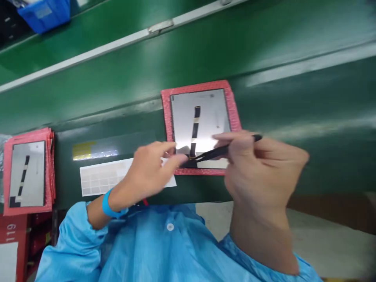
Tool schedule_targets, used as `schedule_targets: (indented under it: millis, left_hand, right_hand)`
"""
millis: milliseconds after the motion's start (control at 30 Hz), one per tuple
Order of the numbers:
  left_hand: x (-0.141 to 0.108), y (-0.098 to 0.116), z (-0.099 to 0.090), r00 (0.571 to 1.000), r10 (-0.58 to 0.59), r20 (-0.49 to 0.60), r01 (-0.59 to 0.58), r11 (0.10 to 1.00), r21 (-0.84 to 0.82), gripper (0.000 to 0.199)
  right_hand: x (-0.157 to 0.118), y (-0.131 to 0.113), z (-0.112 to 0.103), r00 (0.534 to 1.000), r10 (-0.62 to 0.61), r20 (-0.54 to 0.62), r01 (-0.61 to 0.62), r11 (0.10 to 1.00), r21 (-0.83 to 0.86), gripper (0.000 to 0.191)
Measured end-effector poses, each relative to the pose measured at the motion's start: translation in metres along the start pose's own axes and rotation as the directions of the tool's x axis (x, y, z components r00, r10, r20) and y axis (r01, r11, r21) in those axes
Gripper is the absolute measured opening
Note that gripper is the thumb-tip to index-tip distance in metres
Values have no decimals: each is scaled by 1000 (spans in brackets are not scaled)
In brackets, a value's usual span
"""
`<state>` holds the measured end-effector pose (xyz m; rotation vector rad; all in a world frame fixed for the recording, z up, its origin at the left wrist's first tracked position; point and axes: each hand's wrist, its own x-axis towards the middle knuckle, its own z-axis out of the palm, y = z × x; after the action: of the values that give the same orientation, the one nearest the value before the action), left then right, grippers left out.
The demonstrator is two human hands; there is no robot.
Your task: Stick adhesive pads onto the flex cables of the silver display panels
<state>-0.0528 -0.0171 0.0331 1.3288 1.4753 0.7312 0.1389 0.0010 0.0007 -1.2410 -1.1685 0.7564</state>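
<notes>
A flat display panel (208, 113), silvery on the back, lies on a pink bubble-wrap sheet (232, 105) on the bench. A black flex cable (195, 129) with pale tape bands runs down its back. My right hand (252, 164) grips black tweezers (214, 152); their tips meet the cable's lower end near the panel's bottom edge. My left hand (155, 168) is at the panel's lower left corner, thumb and forefinger apart. Its thumb tip reaches close to the tweezer tips. Whether it presses the cable or only the panel is hard to see.
A white sheet of pale labels (102, 178) lies partly under my left forearm. Behind it is a clear strip with a yellow part (85, 150). On the left is a stack of pink wraps (49, 168) with another panel (28, 174) on top. A blue bin (45, 15) stands far left.
</notes>
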Motion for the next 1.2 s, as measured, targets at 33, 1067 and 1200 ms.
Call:
schedule_targets:
  millis: [33,1067,1200]
  left_hand:
    - [-13,-1,-2,998,38,48,-38,999,-4,10]
    - [-41,-155,-140,863,309,-401,63,720,691,37]
    - [-41,-154,-138,863,315,-395,63,708,703,38]
  right_hand:
    - [-9,-5,9,992,36,121,-45,996,76,27]
    - [-39,38,237,834,117,539,-213,970,117,18]
    - [-33,34,241,809,165,565,-236,970,55,13]
